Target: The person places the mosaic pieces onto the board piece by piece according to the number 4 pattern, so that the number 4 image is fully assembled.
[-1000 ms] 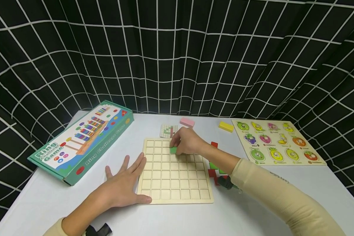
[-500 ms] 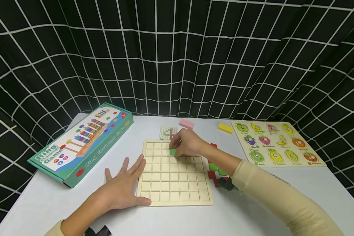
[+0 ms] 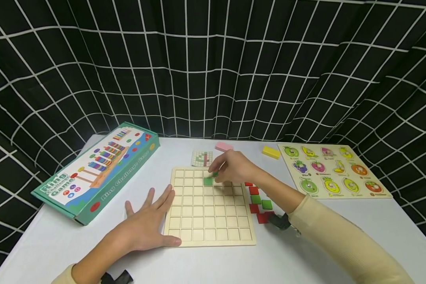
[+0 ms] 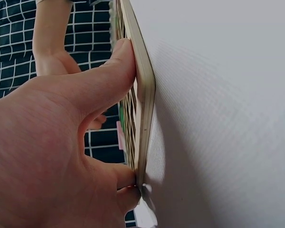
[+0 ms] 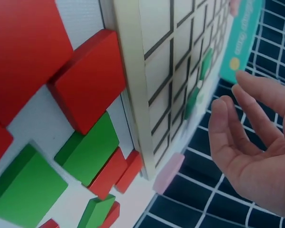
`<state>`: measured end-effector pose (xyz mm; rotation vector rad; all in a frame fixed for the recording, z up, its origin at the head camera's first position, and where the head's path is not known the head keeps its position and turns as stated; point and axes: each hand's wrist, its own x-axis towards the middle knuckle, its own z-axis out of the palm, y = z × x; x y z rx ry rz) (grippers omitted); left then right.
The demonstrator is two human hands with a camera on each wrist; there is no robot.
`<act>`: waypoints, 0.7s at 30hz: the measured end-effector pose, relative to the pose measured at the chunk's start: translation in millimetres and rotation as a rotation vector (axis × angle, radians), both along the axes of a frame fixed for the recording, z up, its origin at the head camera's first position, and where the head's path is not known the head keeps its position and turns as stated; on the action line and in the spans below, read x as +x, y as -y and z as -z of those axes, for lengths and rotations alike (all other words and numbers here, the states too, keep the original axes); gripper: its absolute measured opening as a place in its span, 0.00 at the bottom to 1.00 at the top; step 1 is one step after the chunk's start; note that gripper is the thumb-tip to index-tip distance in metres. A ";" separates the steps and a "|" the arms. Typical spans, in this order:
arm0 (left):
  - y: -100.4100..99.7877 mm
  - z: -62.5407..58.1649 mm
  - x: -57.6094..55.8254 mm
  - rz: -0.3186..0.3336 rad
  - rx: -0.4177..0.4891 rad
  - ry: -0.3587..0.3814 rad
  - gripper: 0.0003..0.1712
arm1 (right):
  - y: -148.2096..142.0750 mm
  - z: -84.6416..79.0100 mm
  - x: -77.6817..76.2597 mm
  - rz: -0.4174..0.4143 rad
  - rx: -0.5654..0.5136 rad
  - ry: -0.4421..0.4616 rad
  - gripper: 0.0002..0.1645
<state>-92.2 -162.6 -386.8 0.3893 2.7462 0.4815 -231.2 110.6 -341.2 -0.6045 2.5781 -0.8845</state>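
A pale wooden grid board (image 3: 198, 213) lies on the table. My left hand (image 3: 145, 228) rests at its left side with fingers spread, the thumb (image 4: 118, 61) over the near corner and the fingertips at the left edge. My right hand (image 3: 236, 167) hovers over the far part of the board, its fingers bent and parted. One green square tile (image 3: 207, 181) sits in a board cell. Another green tile (image 5: 193, 102) shows diagonally beside it, seen between thumb and finger in the head view. The right wrist view shows the fingertips apart from both tiles, holding nothing.
Several loose red tiles (image 3: 253, 208) and green tiles (image 3: 267, 204) lie right of the board. Behind it are a small pattern card (image 3: 201, 158), a pink block (image 3: 224, 146) and a yellow block (image 3: 271, 152). A game box (image 3: 96, 173) stands left, a fruit puzzle board (image 3: 333, 171) right.
My right hand has shifted slightly right and its fingertips have come away from the first green tile, leaving it uncovered. A second green tile now shows. My left hand stays in place.
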 end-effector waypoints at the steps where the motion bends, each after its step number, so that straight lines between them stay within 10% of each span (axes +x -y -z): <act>1: 0.0 0.0 -0.2 0.001 0.000 -0.002 0.76 | -2.0 -1.3 1.2 -0.001 -0.001 -0.007 0.15; 21: 0.6 1.2 -0.8 0.006 -0.002 -0.009 0.76 | -46.9 -10.4 15.9 0.045 -0.081 -0.081 0.16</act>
